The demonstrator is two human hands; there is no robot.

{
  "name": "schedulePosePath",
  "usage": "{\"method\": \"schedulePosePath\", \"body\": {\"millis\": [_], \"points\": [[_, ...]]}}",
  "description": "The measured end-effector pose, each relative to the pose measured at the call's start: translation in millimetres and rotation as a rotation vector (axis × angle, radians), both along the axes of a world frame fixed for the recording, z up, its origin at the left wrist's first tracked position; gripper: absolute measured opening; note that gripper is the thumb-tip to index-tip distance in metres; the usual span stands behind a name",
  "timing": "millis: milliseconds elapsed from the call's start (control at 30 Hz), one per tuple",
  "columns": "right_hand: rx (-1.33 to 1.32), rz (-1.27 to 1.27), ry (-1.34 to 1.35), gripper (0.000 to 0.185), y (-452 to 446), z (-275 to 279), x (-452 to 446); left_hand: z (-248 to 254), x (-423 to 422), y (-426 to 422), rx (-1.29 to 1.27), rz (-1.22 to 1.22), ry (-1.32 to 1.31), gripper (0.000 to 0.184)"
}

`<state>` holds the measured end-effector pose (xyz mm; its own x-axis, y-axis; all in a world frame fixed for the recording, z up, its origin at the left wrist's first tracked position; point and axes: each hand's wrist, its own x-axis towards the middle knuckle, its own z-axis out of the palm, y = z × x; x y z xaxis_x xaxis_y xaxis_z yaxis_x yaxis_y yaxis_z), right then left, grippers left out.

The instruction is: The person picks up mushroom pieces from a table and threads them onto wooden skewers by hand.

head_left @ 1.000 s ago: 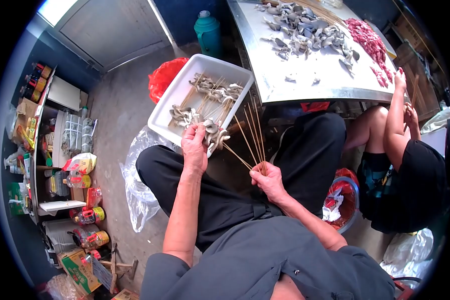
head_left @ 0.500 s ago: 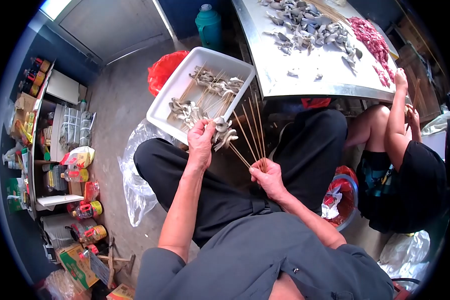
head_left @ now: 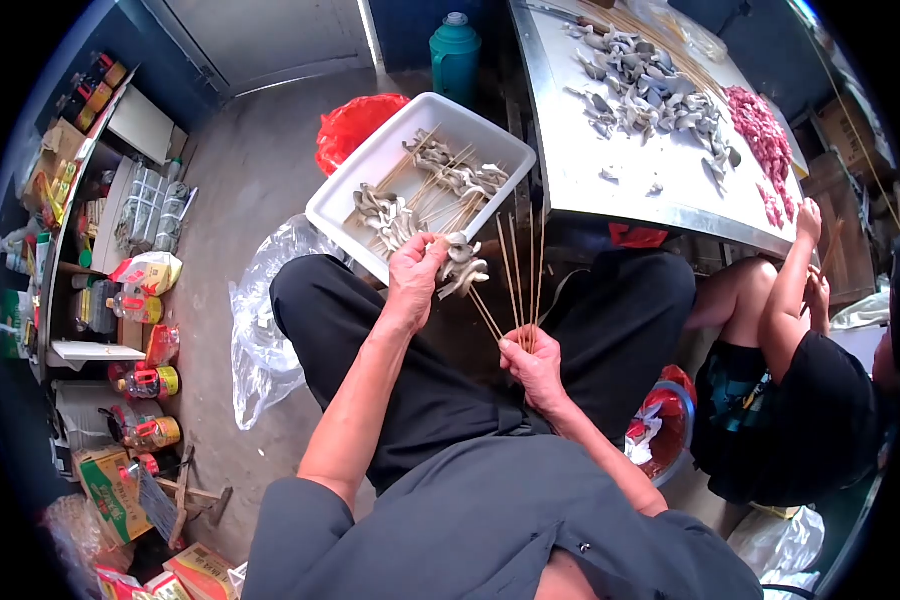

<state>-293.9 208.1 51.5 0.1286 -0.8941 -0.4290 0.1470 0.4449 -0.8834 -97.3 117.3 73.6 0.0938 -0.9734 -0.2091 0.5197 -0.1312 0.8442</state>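
Note:
My left hand (head_left: pixel 415 278) is closed, its thumb and fingers pinching a cluster of grey-white oyster mushroom pieces (head_left: pixel 463 268) threaded on skewers. The lower ends of those skewers run down to my right hand (head_left: pixel 533 366). That hand is wrapped round several thin bamboo skewers (head_left: pixel 516 280); the others fan upward with bare tips. Just beyond my left hand stands a white plastic tub (head_left: pixel 342 232) holding several loaded mushroom skewers (head_left: pixel 385 212). Both hands are above my lap.
A metal-topped table (head_left: pixel 610 195) carries loose mushroom pieces (head_left: pixel 660 85), red meat pieces (head_left: pixel 760 135) and more skewers. A co-worker (head_left: pixel 790 400) sits at the right. Near my legs are a lined bucket (head_left: pixel 685 430), a plastic bag (head_left: pixel 265 345) and a red bag (head_left: pixel 355 125). Shelves (head_left: pixel 95 352) line the left.
The whole view has shifted and turned slightly with my head. Both hands keep nearly the same pose and hold on the mushrooms and skewers. The co-worker's raised hand remains by the table edge.

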Motion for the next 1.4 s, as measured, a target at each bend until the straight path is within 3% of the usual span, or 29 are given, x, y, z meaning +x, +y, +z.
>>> {"method": "schedulePosePath", "body": {"millis": [233, 400, 500, 733, 833, 967, 1100, 1300, 1400], "points": [[-0.231, 0.002, 0.137, 0.014, -18.7, 9.5, 26.1, -19.3, 8.6, -2.3, -0.014, -0.049, -0.031, 0.015], [-0.225, 0.003, 0.092, 0.014, -22.4, -0.9, 27.1, -15.1, 1.6, 1.5, 0.088, -0.033, 0.074, 0.012], [-0.071, 0.024, -0.036, 0.011, -22.1, 4.4, 27.8, -16.5, -3.2, 7.3, 0.077, -0.097, 0.047, 0.011], [0.036, -0.005, -0.143, 0.009, -21.9, 3.0, 23.2, -19.5, -7.6, 6.2, 0.083, -0.188, 0.098, 0.011], [0.064, -0.016, -0.230, 0.008, -24.3, 5.4, 20.5, -19.7, -7.5, 6.0, 0.084, -0.289, -0.019, 0.014], [0.081, -0.022, -0.309, 0.012, -38.4, 12.8, 22.1, -11.4, -13.1, 3.3, 0.042, -0.298, 0.074, 0.014], [0.020, -0.005, -0.237, 0.011, -45.1, 11.1, 25.2, -15.6, -11.8, -2.0, 0.011, -0.214, 0.060, 0.015], [-0.244, -0.093, 0.100, 0.015, -34.0, -10.5, 32.0, -22.7, -10.4, -3.3, 0.013, -0.124, 0.028, 0.013], [-0.187, -0.034, 0.098, 0.015, -34.6, -10.2, 25.1, -28.2, -10.9, -4.9, 0.002, -0.110, 0.011, 0.013]]}}
